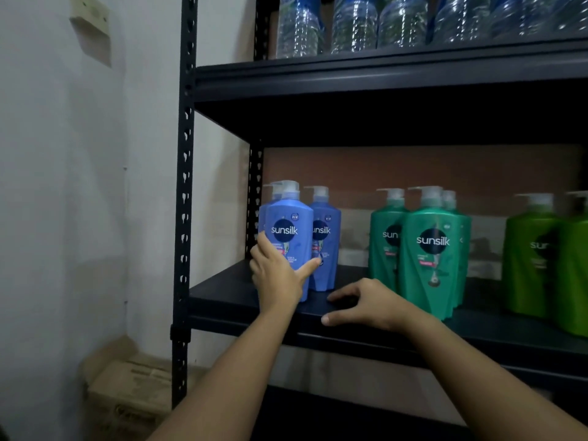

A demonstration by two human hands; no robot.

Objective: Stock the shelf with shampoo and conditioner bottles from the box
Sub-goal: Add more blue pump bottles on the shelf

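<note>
The left hand [276,275] grips the front blue Sunsilk bottle [291,237] standing on the shelf [229,297] left of the teal bottles [429,249], seemingly seating it; right hand [366,303] empty, fingers loosely curled; next, release.

— What carried everything?

— A black metal shelf [241,297] on perforated uprights, its board dark and dull.

— What stood on that board?

— At the left, blue pump bottles [324,249]: one at the front edge, one just behind it, a third beside them to the right, all upright. Near the middle, teal pump bottles [429,249] stood in a tight cluster, the front one close to the edge. At the far right were two green pump bottles [534,256], partly cut off by the frame.

— And higher up?

— The upper shelf [381,74] held a row of clear water bottles [353,27], standing side by side.

— Below?

— Cardboard boxes [133,393] sat on the floor beside the left upright.
</note>
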